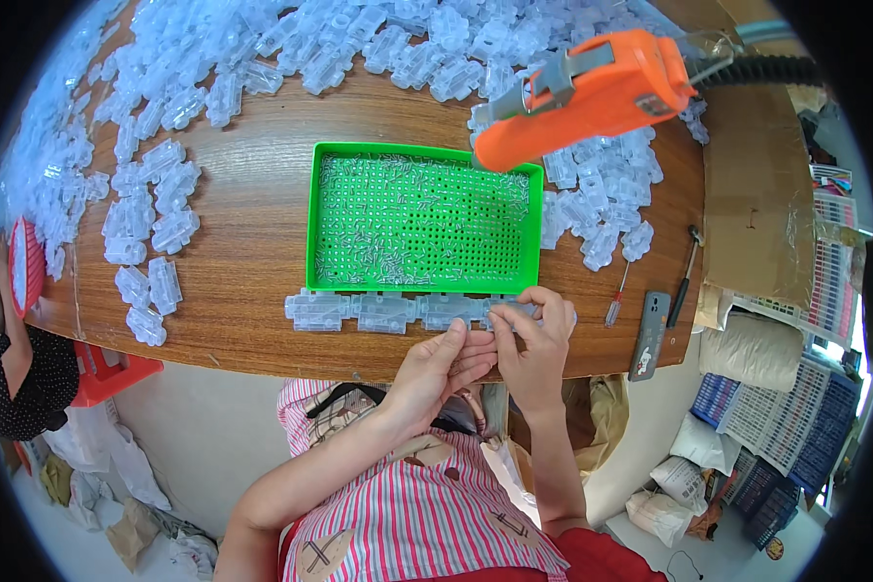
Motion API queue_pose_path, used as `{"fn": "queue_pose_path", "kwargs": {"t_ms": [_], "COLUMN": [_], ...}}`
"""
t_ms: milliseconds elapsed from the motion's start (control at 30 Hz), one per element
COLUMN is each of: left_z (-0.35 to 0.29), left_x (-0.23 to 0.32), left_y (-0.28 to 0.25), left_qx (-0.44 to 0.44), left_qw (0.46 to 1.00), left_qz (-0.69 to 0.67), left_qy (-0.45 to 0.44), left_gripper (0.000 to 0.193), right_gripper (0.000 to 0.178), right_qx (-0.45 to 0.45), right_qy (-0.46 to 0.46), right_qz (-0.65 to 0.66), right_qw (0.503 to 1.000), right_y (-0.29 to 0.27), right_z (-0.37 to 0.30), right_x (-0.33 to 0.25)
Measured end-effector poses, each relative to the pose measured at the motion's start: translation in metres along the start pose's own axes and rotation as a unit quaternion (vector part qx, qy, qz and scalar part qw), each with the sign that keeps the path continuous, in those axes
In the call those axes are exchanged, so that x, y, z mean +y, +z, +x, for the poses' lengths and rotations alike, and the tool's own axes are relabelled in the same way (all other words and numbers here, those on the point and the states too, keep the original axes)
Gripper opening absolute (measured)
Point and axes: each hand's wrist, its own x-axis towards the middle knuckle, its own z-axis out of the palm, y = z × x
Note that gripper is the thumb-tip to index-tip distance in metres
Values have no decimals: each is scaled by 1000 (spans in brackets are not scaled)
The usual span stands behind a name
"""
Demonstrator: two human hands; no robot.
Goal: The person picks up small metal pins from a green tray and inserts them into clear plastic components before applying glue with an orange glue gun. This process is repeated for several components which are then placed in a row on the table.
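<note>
Both hands meet just below the centre of the frame, at the near edge of the brown table (252,199). The left hand (435,367) is half open, its fingers loosely extended toward the other; the right hand (535,351) has its thumb and index finger drawn narrow, almost tip to tip. Whether either holds something small, I cannot tell at this scale. Just beyond the fingers lies the row of clear plastic pieces (385,313), set side by side along the near rim of the green tray (311,218), with the right hand partly covering the row's right end. Small metal screws (373,257) lie scattered and clumped in the tray, many over its perforated floor. The step in hand looks like fine fingertip work at that right end, probably with the screws; the next move seems to call for a precise pinch and a steady row. The orange power screwdriver (592,102) hangs at upper right, its lower end near the tray's far right corner, apart from both hands. Loose clear pieces (446,34) are heaped across the top of the frame.
</note>
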Motion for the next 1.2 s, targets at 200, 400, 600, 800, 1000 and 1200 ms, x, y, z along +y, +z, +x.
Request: {"fn": "queue_pose_path", "kwargs": {"t_ms": [200,400,600,800,1000,1200], "left_z": [-15,-20,-20,-19,-15,-17], "left_x": [13,25,20,16,22,24], "left_y": [3,6,11,15,15,15], "left_qx": [-20,-137,-149,-128,-157,-84], "left_qw": [999,982,982,988,983,995], "left_qz": [-24,-132,-119,-55,-91,1], "left_qy": [-41,-15,13,65,40,53], "left_gripper": [59,75,74,71,69,49], "right_gripper": [12,17,19,19,17,16], "right_qx": [-2,-41,-11,16,19,25], "right_qy": [81,32,-22,-36,-19,48], "right_qz": [86,131,79,20,37,105], "right_qw": [993,990,997,999,999,993], "right_y": [-13,-30,-17,-12,-12,-18], "right_z": [-5,-14,-20,-16,-8,-16], "right_x": [-1,-28,-35,-46,-47,-39]}}
